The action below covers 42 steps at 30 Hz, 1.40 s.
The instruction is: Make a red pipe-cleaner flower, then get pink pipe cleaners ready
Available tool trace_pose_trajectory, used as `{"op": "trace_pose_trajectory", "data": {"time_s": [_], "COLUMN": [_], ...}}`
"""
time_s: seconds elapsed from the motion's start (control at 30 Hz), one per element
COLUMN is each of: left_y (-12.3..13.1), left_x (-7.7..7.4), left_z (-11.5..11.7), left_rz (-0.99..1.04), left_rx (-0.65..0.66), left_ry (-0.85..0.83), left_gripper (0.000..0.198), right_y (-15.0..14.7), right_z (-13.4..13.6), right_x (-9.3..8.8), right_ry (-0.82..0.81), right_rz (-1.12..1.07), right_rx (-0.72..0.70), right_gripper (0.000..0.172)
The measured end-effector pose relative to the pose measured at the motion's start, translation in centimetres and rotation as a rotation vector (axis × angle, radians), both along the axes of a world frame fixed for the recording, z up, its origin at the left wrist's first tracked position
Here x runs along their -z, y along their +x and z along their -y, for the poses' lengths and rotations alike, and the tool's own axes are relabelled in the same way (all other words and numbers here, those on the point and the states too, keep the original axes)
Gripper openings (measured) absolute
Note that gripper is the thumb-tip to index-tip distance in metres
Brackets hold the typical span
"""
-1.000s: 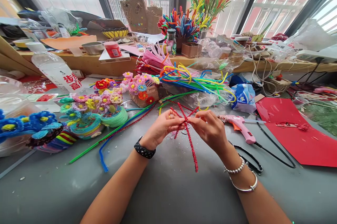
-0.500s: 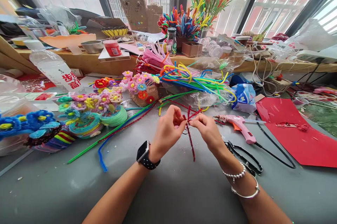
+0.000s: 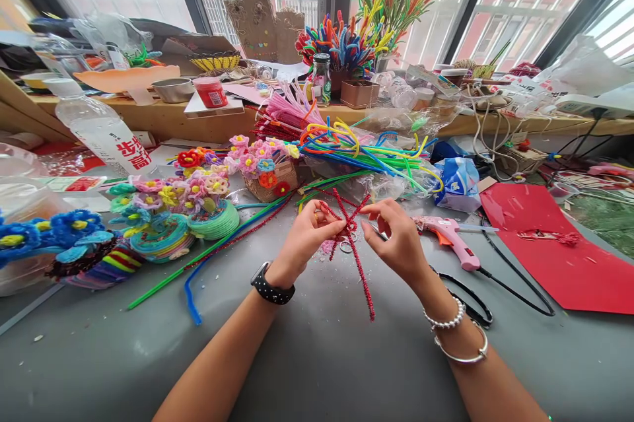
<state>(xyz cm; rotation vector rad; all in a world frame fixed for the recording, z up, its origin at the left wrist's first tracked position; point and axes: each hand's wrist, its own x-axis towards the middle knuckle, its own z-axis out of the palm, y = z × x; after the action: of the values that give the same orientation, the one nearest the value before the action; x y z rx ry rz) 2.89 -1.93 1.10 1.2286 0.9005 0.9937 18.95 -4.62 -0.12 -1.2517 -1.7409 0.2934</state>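
Several red tinsel pipe cleaners [image 3: 352, 224] cross and join at a small looped middle, with arms spreading like a star; one long arm points down towards me. My left hand [image 3: 312, 230] pinches an arm of it on the left between thumb and fingers. Close by the right side is my right hand [image 3: 393, 237], its thumb and index finger apart near the upper right arm. A small silvery glint shows by its fingers; I cannot make out what it is. Below the crossing, a metal ring shape [image 3: 345, 247] lies on the grey table [image 3: 307, 356].
A pink glue gun [image 3: 453, 237] with its black cable lies right of my hands, by a red sheet [image 3: 559, 257]. Pipe-cleaner flower pots [image 3: 212, 218] stand left, near loose green stems [image 3: 173, 280]. Behind lies a bundle of coloured pipe cleaners [image 3: 366, 154].
My right hand's fingers have parted and drawn slightly right, off the crossing. My left hand has shifted a little left and turned, and the red star shape shows more fully.
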Motion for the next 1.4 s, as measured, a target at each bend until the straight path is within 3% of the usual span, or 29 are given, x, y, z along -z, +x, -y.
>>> {"op": "trace_pose_trajectory", "data": {"time_s": [0.07,0.17,0.5,0.63,0.8,1.07,1.17,1.27,1.4], "left_y": [-0.2,-0.3,0.0,0.4,0.6,1.2,1.1,0.9,0.6], "left_x": [0.1,0.1,0.4,0.5,0.6,0.6,0.6,0.3,0.1], "left_z": [-0.1,-0.1,0.0,0.2,0.4,1.4,1.3,0.9,0.4], "left_rz": [0.033,0.033,0.006,0.018,-0.052,-0.295,-0.263,-0.135,0.006], "left_rx": [0.031,0.037,0.028,0.007,-0.056,-0.139,-0.117,-0.055,-0.009], "left_ry": [-0.044,-0.07,-0.035,-0.021,0.067,0.372,0.339,0.188,0.046], "left_gripper": [0.032,0.029,0.029,0.033,0.033,0.021,0.023,0.029,0.033], "right_y": [0.0,0.0,0.2,-0.5,-1.8,-2.4,-2.1,-1.6,-0.8], "right_z": [0.1,0.3,0.1,0.3,0.4,0.0,0.1,0.2,0.0], "right_x": [0.1,0.2,0.4,0.5,0.7,1.0,0.7,0.2,0.0], "right_ry": [0.185,0.335,0.439,0.303,-0.013,-0.74,-0.759,-0.686,-0.706], "right_rz": [0.173,0.335,0.492,0.339,-0.018,-0.786,-0.876,-0.838,-0.871], "right_rx": [0.0,0.018,0.011,0.023,0.093,0.057,-0.011,-0.12,-0.221], "right_gripper": [0.017,0.018,0.009,0.008,0.013,0.018,0.017,0.016,0.019]}}
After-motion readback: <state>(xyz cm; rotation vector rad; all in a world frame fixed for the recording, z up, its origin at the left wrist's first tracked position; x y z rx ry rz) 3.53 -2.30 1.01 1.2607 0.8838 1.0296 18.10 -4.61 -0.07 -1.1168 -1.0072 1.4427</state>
